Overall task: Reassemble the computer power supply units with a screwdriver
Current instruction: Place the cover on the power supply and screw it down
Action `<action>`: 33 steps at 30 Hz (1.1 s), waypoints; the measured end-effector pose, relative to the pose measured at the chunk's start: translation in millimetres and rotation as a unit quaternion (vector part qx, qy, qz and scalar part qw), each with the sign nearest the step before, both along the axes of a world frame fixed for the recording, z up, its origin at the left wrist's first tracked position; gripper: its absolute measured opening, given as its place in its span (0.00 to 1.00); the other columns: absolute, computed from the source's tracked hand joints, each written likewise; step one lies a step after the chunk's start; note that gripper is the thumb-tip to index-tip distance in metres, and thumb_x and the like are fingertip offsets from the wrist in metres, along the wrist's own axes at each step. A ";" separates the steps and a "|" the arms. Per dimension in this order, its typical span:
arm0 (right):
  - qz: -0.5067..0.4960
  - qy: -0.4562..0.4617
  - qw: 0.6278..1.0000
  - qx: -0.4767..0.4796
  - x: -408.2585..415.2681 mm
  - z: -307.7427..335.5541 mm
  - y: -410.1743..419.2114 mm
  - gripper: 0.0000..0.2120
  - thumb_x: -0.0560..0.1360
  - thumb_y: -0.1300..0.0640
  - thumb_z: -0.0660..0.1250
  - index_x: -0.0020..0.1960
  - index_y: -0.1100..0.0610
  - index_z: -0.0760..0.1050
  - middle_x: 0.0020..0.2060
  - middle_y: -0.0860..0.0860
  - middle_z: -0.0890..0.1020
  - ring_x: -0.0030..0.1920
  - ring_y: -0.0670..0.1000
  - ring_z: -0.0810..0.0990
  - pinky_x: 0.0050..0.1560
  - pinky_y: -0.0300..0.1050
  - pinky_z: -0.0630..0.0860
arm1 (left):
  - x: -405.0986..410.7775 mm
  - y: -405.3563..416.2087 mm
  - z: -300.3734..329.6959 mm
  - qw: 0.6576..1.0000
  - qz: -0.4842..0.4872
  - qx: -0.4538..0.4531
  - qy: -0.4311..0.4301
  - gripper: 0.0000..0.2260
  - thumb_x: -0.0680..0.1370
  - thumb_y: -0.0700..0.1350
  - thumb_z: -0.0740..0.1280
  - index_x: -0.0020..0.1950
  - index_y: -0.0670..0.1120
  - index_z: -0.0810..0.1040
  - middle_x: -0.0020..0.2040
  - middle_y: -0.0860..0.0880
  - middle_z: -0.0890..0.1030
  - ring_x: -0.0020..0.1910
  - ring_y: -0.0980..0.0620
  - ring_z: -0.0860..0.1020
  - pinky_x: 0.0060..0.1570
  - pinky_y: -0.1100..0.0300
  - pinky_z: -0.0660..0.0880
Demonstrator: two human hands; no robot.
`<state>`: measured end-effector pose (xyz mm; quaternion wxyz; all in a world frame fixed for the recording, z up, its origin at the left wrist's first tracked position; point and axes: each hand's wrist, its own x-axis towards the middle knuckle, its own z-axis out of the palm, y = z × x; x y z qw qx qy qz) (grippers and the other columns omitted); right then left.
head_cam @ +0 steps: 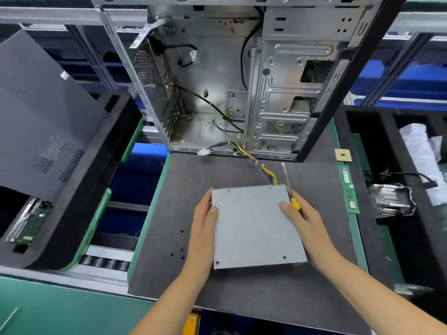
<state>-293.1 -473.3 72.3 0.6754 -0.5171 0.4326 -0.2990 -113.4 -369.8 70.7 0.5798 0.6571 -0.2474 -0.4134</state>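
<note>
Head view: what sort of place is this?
Probably a computer assembly or repair line workstation: an opened desktop computer case stands on a dark work mat, a RAM stick lies alongside, and conveyor rollers run beside the bench.

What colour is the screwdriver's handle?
Yellow; the screwdriver handle shows best in the head view, in the right hand.

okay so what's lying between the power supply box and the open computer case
In the head view, the bundle of yellow and black wires runs from the power supply box toward the computer case, and the screwdriver shaft points up there; otherwise, bare dark mat.
</note>
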 end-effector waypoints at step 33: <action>-0.083 0.022 0.990 -0.108 18.4 1.5 -18.9 0.03 0.77 0.57 0.66 0.47 0.55 0.79 0.39 0.50 0.82 0.37 0.45 0.77 0.34 0.36 0.73 | 10.8 -21.1 3.3 0.998 -0.027 -0.064 0.010 0.12 0.78 0.50 0.59 0.60 0.51 0.74 0.52 0.56 0.80 0.46 0.59 0.77 0.43 0.65 0.75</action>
